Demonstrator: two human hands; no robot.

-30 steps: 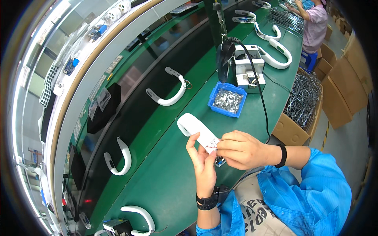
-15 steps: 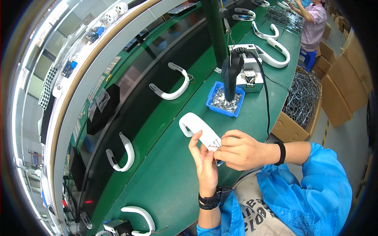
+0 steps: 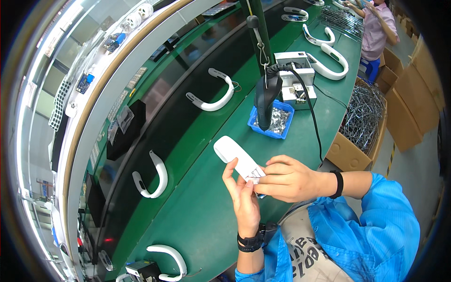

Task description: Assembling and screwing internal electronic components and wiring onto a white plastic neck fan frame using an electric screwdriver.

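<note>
Grasping: L hand (image 3: 244, 202) clasps a white, curved plastic housing (image 3: 233, 152), thumb near the wired end, fingers underneath; housing is held above the green bench (image 3: 197, 199), far end pointing up-left. R hand (image 3: 293, 181) has its fingers bunched at the near end, beside thin dark wires (image 3: 255, 175); contact pt. hidden, so can't tell whether it pinches wire or housing. Small part under R fingers mostly covered; type unclear.

Beyond: black handheld tool (image 3: 266, 105) hangs in front of a blue plastic tray (image 3: 277, 136) of small metal pcs., blocking its L side. Tool's black cord crosses the grey-white boxy fixture (image 3: 300, 96) behind. More white U-shaped housings (image 3: 216, 105) lie up-left on the dark belt. Co-worker in pink (image 3: 376, 33), top R, cut off by frame edge.
</note>
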